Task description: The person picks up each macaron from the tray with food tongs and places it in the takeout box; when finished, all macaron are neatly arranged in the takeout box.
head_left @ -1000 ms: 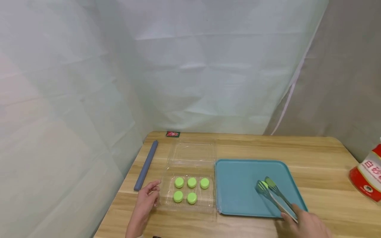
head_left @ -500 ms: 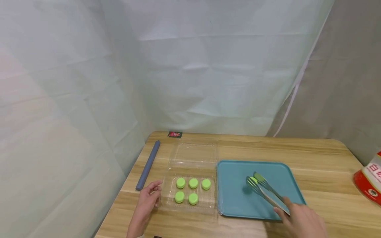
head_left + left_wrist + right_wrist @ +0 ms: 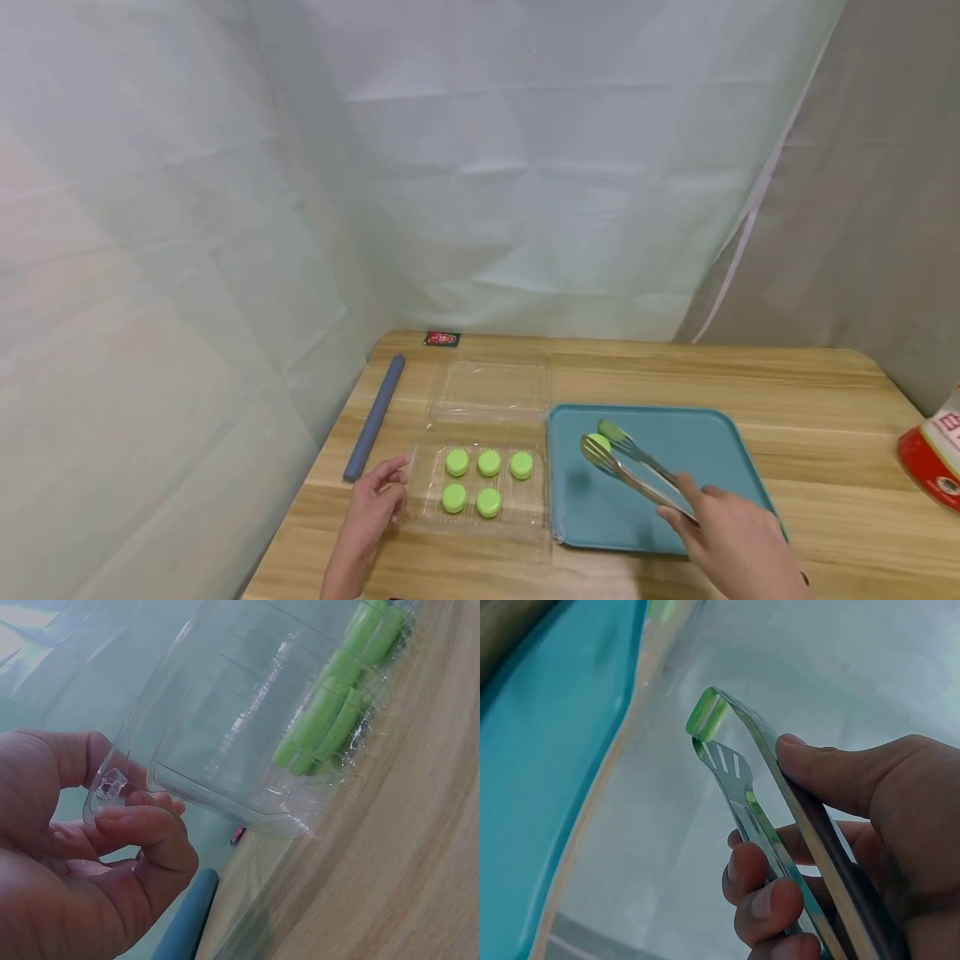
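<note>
The right hand (image 3: 738, 533) gripped metal tongs (image 3: 636, 477), whose tips, well beyond the fingers, pinched a green macaron (image 3: 599, 442) above the blue tray (image 3: 697, 442). A red-and-white bag (image 3: 933, 462) bore a cut-off character; lettering on the small packet (image 3: 442, 338) was illegible. Only the left wrist view clearly showed the left hand (image 3: 90, 855) pinching the clear container (image 3: 202, 742).

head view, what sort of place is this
Probably a makeshift filming or demonstration booth rather than a working kitchen: plain fabric sheets hang behind a wood-grain table, on which lie a teal tray and a clear clamshell box of green macarons.
</note>
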`<state>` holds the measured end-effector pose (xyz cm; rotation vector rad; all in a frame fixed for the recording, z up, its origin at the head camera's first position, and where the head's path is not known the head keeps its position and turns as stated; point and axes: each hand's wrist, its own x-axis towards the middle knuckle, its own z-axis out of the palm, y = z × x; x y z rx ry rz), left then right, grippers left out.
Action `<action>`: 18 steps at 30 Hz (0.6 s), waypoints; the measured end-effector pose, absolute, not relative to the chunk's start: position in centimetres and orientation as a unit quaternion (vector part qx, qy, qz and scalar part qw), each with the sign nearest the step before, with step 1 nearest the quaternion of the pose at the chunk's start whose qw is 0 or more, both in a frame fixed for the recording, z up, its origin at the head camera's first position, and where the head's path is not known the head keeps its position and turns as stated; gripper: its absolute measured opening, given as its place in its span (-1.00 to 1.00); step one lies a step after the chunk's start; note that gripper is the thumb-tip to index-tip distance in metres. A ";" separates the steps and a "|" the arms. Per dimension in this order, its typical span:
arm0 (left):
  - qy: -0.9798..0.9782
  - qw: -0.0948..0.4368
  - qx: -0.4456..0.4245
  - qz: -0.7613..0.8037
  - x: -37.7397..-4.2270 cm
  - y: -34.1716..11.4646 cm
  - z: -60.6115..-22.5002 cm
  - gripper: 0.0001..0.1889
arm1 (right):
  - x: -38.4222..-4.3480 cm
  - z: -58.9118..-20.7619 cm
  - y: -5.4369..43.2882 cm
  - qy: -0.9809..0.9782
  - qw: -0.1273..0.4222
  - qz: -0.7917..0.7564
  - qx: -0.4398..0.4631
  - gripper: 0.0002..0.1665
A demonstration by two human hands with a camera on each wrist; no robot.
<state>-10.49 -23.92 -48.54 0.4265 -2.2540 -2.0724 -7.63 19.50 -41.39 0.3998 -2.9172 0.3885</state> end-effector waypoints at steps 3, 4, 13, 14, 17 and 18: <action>-0.727 0.026 0.136 -0.673 -10.5 -23.9 -48.5 -0.40 | -7.7 -41.1 18.6 -0.976 0.100 0.120 0.153 -0.61; -0.726 0.027 0.135 -0.673 -10.5 -23.9 -48.5 -0.40 | -7.8 -40.9 18.3 -0.975 0.104 0.118 0.160 -0.61; -0.727 0.028 0.132 -0.674 -10.5 -23.9 -48.5 -0.41 | -8.4 -40.6 16.0 -0.970 0.077 0.102 0.209 -0.61; -0.726 0.028 0.132 -0.674 -10.5 -23.9 -48.5 -0.41 | -8.5 -40.6 15.7 -0.968 0.075 0.103 0.217 -0.61; -0.724 0.028 0.131 -0.676 -10.5 -23.9 -48.6 -0.41 | -8.6 -40.7 15.2 -0.959 0.068 0.113 0.252 -0.63; -0.723 0.028 0.130 -0.678 -10.5 -23.9 -48.6 -0.41 | -8.7 -40.8 15.0 -0.955 0.068 0.115 0.264 -0.63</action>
